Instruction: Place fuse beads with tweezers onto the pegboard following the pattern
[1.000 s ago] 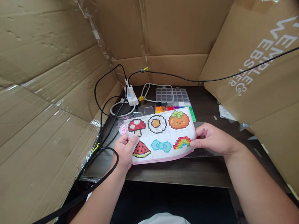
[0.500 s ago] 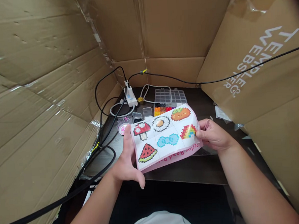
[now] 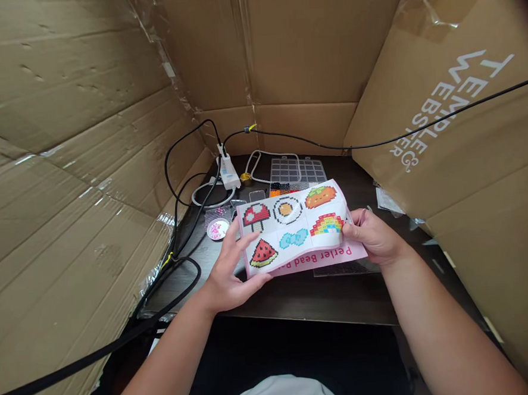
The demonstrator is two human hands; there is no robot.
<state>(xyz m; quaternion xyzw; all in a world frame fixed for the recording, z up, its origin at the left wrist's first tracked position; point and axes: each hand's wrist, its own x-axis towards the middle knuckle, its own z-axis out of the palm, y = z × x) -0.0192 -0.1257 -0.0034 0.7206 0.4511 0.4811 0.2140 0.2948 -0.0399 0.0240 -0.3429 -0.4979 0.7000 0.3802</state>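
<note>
While the right hand (image 3: pixel 371 237) keeps its pinch on the right edge of the picture sheet (image 3: pixel 296 224), the left hand (image 3: pixel 230 272) has released its pinch and now stands spread at the left edge; I cannot tell whether it bears weight. The pink page (image 3: pixel 317 261) beneath projects farther at lower right. The sheet is above the desk (image 3: pixel 306 305); I judge the right-hand grip its main support.

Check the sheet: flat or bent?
Bent: the sheet curves along its lower edge, and a pink page with upside-down print shows below that edge. The right hand pinches the sheet's right end.
</note>
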